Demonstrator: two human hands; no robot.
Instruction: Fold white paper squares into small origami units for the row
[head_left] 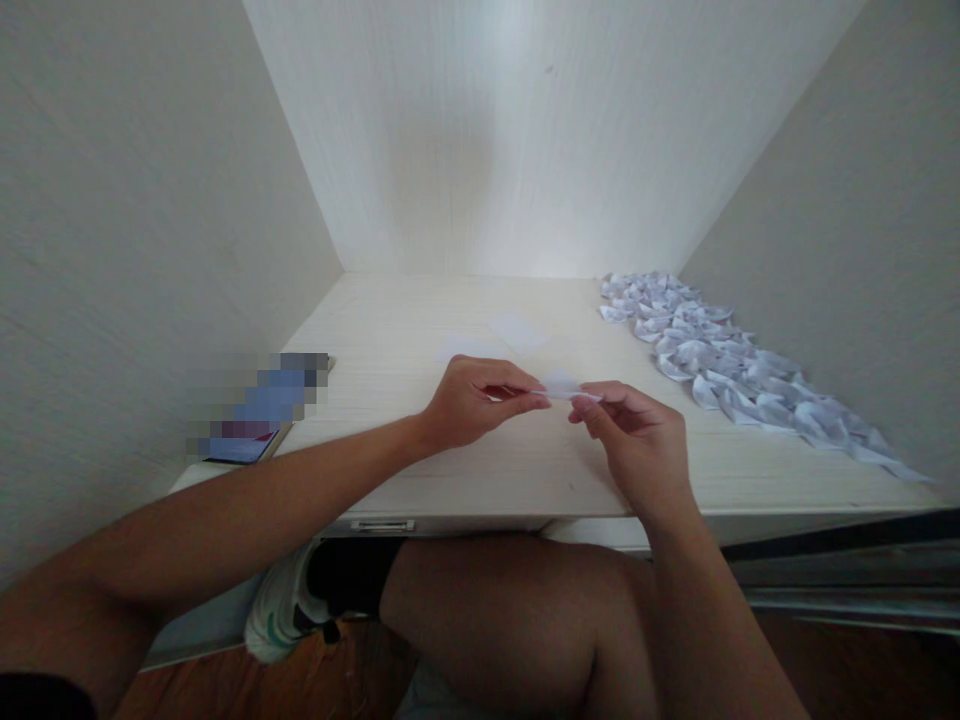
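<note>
A small piece of white paper (561, 384), seemingly folded, is held above the desk between my two hands. My left hand (471, 400) pinches its left end between thumb and fingers. At the right end, my right hand (637, 430) grips it the same way, thumb toward me. Just beyond my hands, a flat white paper slip (516, 331) lies on the desk, and another pale slip (459, 348) beside it is partly covered by my left hand.
Many folded white paper pieces (720, 350) lie heaped along the desk's right side by the wall. On the left, a phone-like device (262, 410) with a blurred screen leans by the left wall. A drawer handle (382, 526) sits under the front edge, above my legs.
</note>
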